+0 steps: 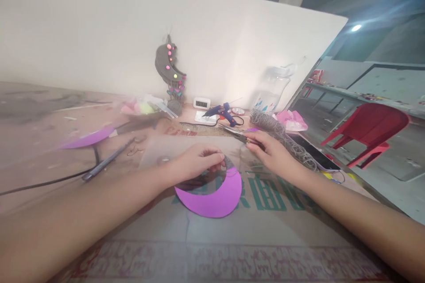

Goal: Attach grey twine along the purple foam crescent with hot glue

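A purple crescent (212, 201) hangs from my left hand (206, 161), whose fingers pinch its upper tip. Grey yarn (229, 163) is wound round that tip. My right hand (268, 150) is closed on a pair of scissors (234, 131), with the blades pointing left, away from the crescent. The scissors' handles are mostly hidden by my fingers. Below both hands lies a pale board (159, 230) with green characters and a red patterned border.
Behind my hands are a blue glue gun (221, 112), a small digital clock (202, 103) and a clear jug (270, 88). Grey yarn skeins (282, 135) and a dark phone-like slab (314, 152) lie right. A decorated grey crescent (166, 64) leans on the wall. A red chair (372, 128) stands beyond.
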Action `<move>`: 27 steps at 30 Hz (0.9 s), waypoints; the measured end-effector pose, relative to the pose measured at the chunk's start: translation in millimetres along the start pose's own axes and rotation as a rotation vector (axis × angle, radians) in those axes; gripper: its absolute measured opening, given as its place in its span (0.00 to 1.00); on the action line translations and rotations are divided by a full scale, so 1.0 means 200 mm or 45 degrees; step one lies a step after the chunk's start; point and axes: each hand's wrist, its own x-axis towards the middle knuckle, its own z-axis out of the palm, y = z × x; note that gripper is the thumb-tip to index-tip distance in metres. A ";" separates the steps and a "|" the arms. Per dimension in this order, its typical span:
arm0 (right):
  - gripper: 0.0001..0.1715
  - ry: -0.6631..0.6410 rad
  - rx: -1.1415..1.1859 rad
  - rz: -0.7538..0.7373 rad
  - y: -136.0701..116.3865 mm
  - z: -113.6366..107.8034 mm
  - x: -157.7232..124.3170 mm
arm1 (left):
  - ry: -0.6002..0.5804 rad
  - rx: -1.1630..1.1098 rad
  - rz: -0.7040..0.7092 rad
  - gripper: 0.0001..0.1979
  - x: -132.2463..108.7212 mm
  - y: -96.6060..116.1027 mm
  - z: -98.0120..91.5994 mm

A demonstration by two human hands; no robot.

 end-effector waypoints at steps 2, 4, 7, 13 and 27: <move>0.19 -0.077 0.019 0.007 0.03 0.01 0.07 | -0.005 -0.002 -0.002 0.14 0.00 0.00 0.00; 0.25 -0.195 0.091 0.018 0.02 0.04 0.16 | -0.004 -0.020 -0.016 0.14 0.00 0.01 0.01; 0.29 -0.363 0.205 0.075 -0.04 0.08 0.27 | 0.017 -0.031 -0.027 0.14 -0.01 0.02 0.01; 0.18 -0.276 0.279 0.151 -0.12 0.06 0.34 | 0.432 0.102 0.106 0.15 -0.01 0.03 -0.01; 0.21 -0.601 0.660 0.335 -0.17 0.04 0.13 | 0.497 0.072 0.084 0.17 -0.01 0.02 -0.03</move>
